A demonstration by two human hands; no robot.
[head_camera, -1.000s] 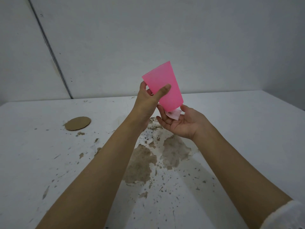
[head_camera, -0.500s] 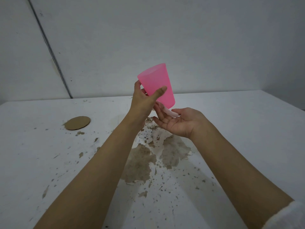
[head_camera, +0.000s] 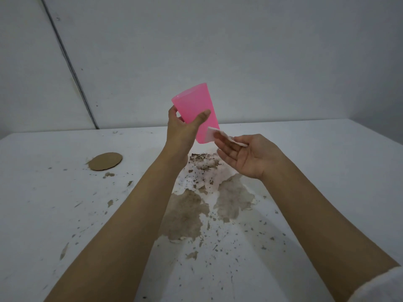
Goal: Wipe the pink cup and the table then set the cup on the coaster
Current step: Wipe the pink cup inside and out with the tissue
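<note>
My left hand (head_camera: 182, 129) grips the pink cup (head_camera: 197, 107) in the air above the table, thumb on the near side, with the rim tipped up and to the left. My right hand (head_camera: 246, 156) lies palm up just right of the cup's base. It pinches a small white wipe (head_camera: 220, 136) between thumb and fingers, and the wipe's edge touches the cup's lower side. The round brown coaster (head_camera: 106, 161) lies flat on the white table (head_camera: 327, 153), far left of the cup.
Large brown stains (head_camera: 185, 216) and many small specks spread over the middle of the table below my hands. More crumbs lie near the coaster. A grey wall with a thin dark seam (head_camera: 72, 68) rises behind the table.
My right hand slid out from under the cup's base to the right and now holds the wipe at the cup's lower side. My left hand turned the cup, so its tilt changed.
</note>
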